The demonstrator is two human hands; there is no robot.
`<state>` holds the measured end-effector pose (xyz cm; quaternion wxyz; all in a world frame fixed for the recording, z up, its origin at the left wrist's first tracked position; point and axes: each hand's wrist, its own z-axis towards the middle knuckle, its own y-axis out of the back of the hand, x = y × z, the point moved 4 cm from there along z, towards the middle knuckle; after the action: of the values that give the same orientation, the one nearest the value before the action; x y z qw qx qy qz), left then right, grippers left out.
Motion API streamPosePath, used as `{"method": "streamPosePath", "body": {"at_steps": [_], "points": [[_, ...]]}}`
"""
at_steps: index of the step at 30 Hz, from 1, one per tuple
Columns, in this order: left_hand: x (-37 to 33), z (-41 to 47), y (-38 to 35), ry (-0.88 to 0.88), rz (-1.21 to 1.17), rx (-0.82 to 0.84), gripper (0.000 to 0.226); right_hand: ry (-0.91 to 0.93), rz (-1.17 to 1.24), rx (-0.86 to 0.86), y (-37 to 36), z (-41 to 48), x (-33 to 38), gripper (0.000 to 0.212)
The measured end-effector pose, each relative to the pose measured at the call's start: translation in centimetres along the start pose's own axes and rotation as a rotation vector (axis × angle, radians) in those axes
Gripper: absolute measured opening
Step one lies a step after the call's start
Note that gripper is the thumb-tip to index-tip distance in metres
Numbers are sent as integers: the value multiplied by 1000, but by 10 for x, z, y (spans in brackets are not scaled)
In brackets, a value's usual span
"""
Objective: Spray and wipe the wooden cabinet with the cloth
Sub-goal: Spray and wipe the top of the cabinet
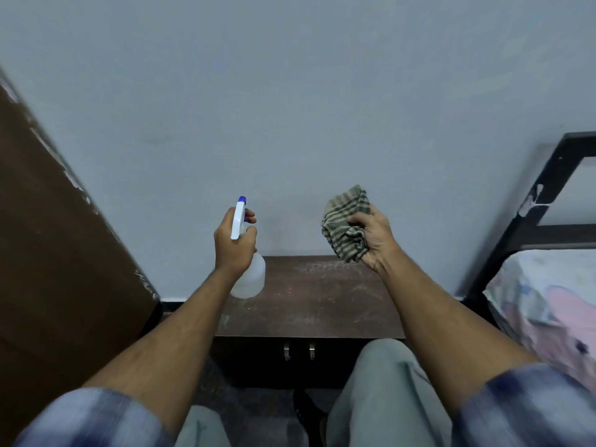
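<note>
A low dark wooden cabinet (309,301) stands against the wall, its top dusty and streaked, with two metal door handles on its front. My left hand (233,245) grips a clear spray bottle (250,275) with a white and blue trigger head, held upright above the cabinet's left end. My right hand (374,237) clutches a bunched green-and-beige striped cloth (346,221) in the air above the cabinet's right part. Neither the bottle nor the cloth touches the top.
A brown wooden door or panel (64,253) leans in at the left. A black metal bed frame (541,214) with a patterned pink and white bedsheet (548,311) is at the right. A plain grey wall (290,108) rises behind the cabinet. My knees are close to its front.
</note>
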<state>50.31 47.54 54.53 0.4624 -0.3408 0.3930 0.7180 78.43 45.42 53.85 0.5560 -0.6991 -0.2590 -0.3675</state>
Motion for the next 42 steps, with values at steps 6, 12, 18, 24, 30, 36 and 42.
{"method": "streamPosePath", "body": {"at_steps": [6, 12, 18, 24, 30, 36, 42], "points": [[-13, -13, 0, 25, 2, -24, 32, -13, -29, 28, 1, 5, -2, 41], [14, -13, 33, 105, 48, -26, 32, -77, 12, 57, -16, 15, -43, 44], [72, -7, 48, 163, 98, 46, 29, -141, 23, -18, -6, 31, -92, 42], [151, -24, 45, 253, 142, 110, 23, -201, -69, -87, 12, 56, -149, 51], [209, -20, 31, 251, 167, 124, 21, -234, -172, -149, 42, 86, -187, 54], [259, 16, 14, 233, 209, 175, 20, -282, -229, -188, 60, 133, -214, 57], [280, 29, 18, 309, 213, 188, 24, -322, -158, -209, 45, 134, -236, 58]]}}
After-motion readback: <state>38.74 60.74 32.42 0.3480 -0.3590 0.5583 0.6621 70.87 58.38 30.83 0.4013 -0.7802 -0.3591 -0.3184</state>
